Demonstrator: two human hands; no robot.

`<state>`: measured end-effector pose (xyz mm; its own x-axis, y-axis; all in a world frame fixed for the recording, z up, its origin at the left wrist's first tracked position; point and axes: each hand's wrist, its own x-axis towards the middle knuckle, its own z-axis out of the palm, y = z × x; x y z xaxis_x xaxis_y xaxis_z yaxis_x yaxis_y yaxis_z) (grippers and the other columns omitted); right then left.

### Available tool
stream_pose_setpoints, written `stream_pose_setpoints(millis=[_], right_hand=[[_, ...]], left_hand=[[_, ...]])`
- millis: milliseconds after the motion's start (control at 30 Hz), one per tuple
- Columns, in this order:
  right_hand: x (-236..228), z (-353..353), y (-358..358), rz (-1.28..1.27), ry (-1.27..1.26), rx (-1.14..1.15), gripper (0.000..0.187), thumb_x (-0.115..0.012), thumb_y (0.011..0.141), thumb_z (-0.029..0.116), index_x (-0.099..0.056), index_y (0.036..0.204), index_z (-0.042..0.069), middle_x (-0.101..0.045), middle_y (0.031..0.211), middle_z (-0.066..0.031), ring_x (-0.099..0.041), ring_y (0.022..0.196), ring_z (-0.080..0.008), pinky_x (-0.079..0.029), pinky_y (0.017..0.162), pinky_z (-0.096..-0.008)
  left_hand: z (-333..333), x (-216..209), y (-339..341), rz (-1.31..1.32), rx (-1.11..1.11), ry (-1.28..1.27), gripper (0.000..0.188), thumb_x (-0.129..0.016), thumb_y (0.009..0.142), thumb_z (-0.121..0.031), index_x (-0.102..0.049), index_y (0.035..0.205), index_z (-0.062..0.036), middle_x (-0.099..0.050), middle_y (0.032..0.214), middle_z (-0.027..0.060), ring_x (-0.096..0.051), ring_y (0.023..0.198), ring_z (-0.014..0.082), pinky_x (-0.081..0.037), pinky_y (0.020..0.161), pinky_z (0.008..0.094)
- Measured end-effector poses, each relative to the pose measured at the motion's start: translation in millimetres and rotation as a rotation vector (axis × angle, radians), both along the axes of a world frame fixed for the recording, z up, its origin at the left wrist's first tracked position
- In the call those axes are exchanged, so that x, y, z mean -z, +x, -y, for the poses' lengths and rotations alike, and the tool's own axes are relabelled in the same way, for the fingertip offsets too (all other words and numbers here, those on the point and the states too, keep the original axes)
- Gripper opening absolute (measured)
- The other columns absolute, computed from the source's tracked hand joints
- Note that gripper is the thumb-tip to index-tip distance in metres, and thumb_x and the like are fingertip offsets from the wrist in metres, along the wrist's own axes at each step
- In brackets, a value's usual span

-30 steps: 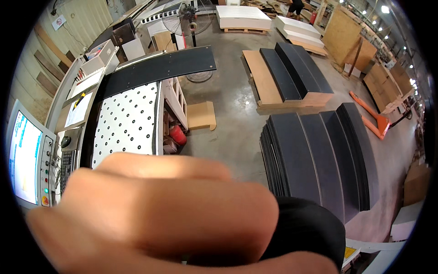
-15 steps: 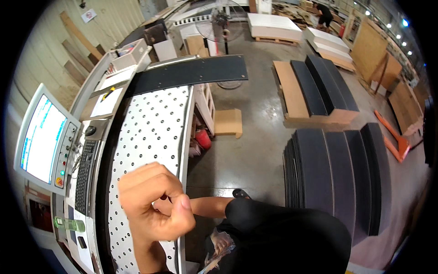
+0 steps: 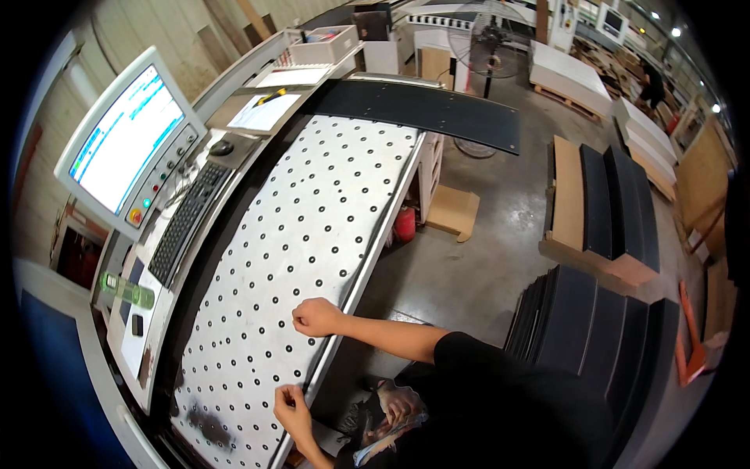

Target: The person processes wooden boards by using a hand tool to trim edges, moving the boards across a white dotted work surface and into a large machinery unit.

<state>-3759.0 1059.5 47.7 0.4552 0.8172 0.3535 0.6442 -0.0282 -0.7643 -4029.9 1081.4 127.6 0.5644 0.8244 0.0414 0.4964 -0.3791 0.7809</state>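
Note:
A long white machine bed (image 3: 312,219) dotted with small black holes runs from the lower left up to the middle. My right hand (image 3: 316,317) rests on it near its right edge, curled into a loose fist with nothing visible in it. My left hand (image 3: 291,406) is lower down at the same edge, fingers bent against the surface, and no object shows in it. A black panel (image 3: 426,109) lies across the far end of the bed.
A control screen (image 3: 125,141) with buttons and a keyboard (image 3: 186,223) stands left of the bed, with a green bottle (image 3: 125,291) below it. Stacks of black panels (image 3: 601,320) and a pallet (image 3: 609,207) sit on the concrete floor at right. A fan (image 3: 488,39) stands beyond.
A hand that was close to the camera and filled the view has dropped away. Both hands now sit on the bed's edge, and the view has swung left toward the bed.

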Motion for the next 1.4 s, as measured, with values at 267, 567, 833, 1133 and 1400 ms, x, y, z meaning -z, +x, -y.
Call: stream_pose_setpoints(millis=[267,567,833,1133,1400], right_hand=[[0,-2,-4,0.123,-0.032,-0.011,0.017,-0.064,0.086,0.018,-0.065,0.074,0.006,-0.065,0.071,-0.0112,-0.065,0.076,-0.033,-0.053,0.071,-0.0454],[-2,-1,-4,0.086,0.005,-0.002,0.019,-0.063,0.086,0.018,-0.064,0.072,0.005,-0.064,0.071,-0.0136,-0.065,0.076,-0.035,-0.053,0.071,-0.0474],[1,0,-6,0.075,0.059,0.032,0.02,-0.065,0.087,0.018,-0.063,0.071,0.006,-0.062,0.067,-0.0111,-0.064,0.072,-0.0343,-0.052,0.068,-0.0476],[8,0,-3,0.114,0.072,0.036,0.015,-0.067,0.085,0.018,-0.066,0.076,0.006,-0.064,0.069,-0.0096,-0.065,0.072,-0.0328,-0.053,0.067,-0.046],[-2,-1,-6,0.076,0.018,0.027,0.015,-0.065,0.085,0.019,-0.068,0.077,0.006,-0.068,0.074,-0.0123,-0.068,0.079,-0.0342,-0.055,0.072,-0.0459]], left_hand=[[29,11,-42,-0.148,-0.156,0.069,0.018,-0.069,0.092,-0.014,-0.068,0.1,0.0025,-0.069,0.082,0.0134,-0.063,0.07,0.0234,-0.049,0.065,0.0355],[30,-15,35,-0.032,0.159,0.094,0.015,-0.069,0.092,-0.009,-0.069,0.102,0.002,-0.069,0.082,0.0118,-0.064,0.073,0.0219,-0.051,0.071,0.0335],[6,-22,47,-0.136,0.31,0.205,0.031,-0.073,0.088,-0.016,-0.067,0.116,-0.0036,-0.064,0.122,0.0213,-0.059,0.116,0.0413,-0.045,0.101,0.0485],[5,73,30,-0.431,0.277,0.37,0.084,-0.077,0.086,-0.035,-0.039,0.159,-0.0187,-0.017,0.168,0.0277,-0.015,0.155,0.049,-0.012,0.122,0.0658],[12,81,30,-0.414,0.205,0.444,0.082,-0.076,0.085,-0.032,-0.041,0.159,-0.0205,-0.019,0.169,0.026,-0.016,0.155,0.0476,-0.011,0.122,0.0646]])
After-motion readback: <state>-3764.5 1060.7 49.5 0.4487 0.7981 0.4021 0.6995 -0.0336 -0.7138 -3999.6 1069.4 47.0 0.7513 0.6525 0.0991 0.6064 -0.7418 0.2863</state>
